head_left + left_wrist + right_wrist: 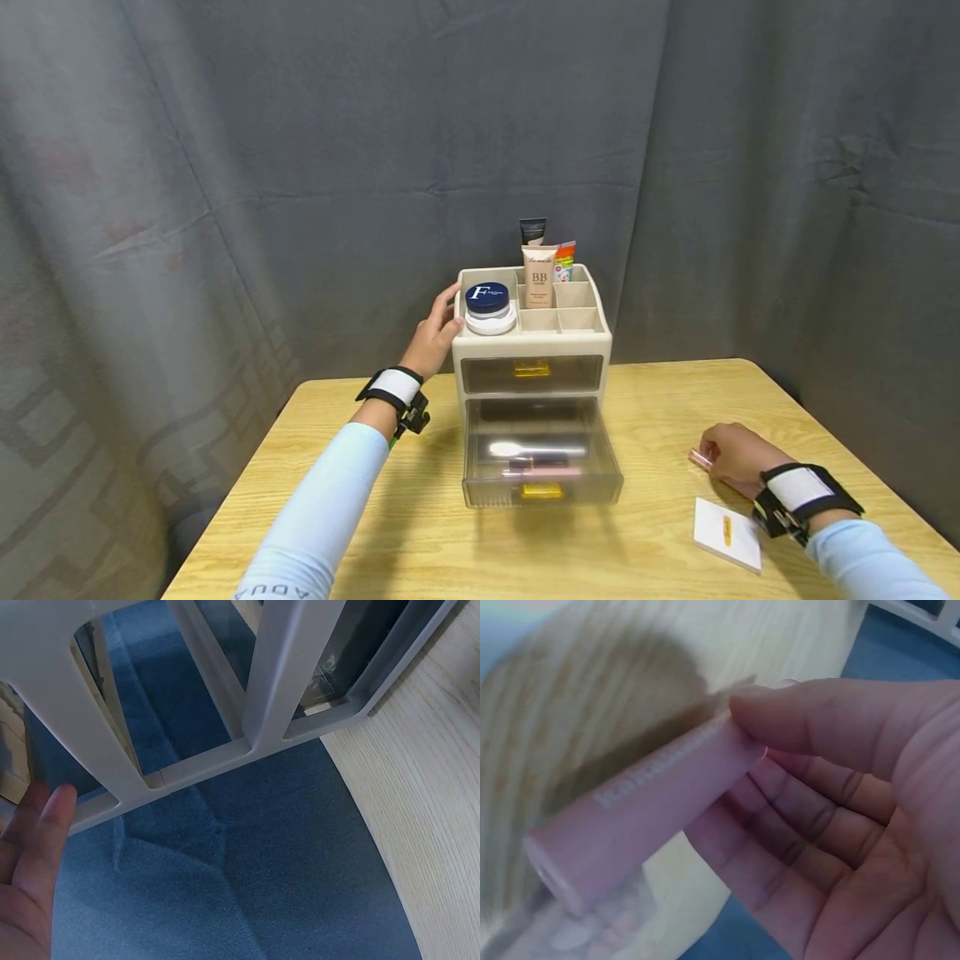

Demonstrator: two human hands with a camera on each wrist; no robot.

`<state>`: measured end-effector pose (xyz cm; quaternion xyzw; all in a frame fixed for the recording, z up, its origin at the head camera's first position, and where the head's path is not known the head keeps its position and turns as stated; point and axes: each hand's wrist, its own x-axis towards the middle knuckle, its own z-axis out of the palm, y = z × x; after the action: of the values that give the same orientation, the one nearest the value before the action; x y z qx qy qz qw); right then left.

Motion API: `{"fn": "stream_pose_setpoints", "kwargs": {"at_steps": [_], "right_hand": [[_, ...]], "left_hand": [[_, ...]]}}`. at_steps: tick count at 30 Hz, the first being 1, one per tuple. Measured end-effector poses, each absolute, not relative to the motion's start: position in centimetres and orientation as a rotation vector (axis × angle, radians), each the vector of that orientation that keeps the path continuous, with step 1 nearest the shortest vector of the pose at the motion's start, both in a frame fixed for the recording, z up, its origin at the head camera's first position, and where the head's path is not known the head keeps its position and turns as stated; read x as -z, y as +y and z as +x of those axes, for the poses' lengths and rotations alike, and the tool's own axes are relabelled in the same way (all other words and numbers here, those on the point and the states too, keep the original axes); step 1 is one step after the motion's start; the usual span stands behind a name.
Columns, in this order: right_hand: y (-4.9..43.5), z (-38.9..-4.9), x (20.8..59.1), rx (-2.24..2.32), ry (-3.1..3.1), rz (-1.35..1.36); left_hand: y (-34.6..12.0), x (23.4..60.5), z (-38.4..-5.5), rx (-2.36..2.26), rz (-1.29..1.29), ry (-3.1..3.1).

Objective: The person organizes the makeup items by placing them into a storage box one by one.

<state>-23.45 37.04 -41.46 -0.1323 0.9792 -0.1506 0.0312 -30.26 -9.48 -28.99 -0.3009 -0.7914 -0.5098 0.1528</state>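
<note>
A cream cosmetics organizer (531,347) stands at the middle of the table, its lower clear drawer (542,492) pulled out with several slim cosmetics inside. My left hand (433,337) touches the organizer's left side near the top; in the left wrist view its fingers (46,840) lie nearly straight beside the frame. Over the table's right side, my right hand (738,457) pinches a pink lipstick tube (641,810) between thumb and fingers. Pale lettering runs along the tube. Only a shiny end of it shows in the head view.
On top of the organizer are a BB cream tube (538,279), other tubes behind it, and a blue-lidded jar (487,298) on a white round case. The upper drawer (495,375) is closed. A white square item (712,529) with an orange label lies near my right wrist.
</note>
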Motion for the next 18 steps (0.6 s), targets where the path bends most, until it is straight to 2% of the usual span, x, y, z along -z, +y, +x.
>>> {"fn": "stream_pose_setpoints", "kwargs": {"at_steps": [10,18], "right_hand": [[35.2,-22.8,37.3,0.471,3.07,-0.463],[32.6,-21.9,32.2,0.411,3.175,-0.653]], "left_hand": [[-9.6,29.1,-30.4,1.461,-0.867,-2.273],[-9.6,29.5,-31.1,1.463,-0.871,-2.277]]}}
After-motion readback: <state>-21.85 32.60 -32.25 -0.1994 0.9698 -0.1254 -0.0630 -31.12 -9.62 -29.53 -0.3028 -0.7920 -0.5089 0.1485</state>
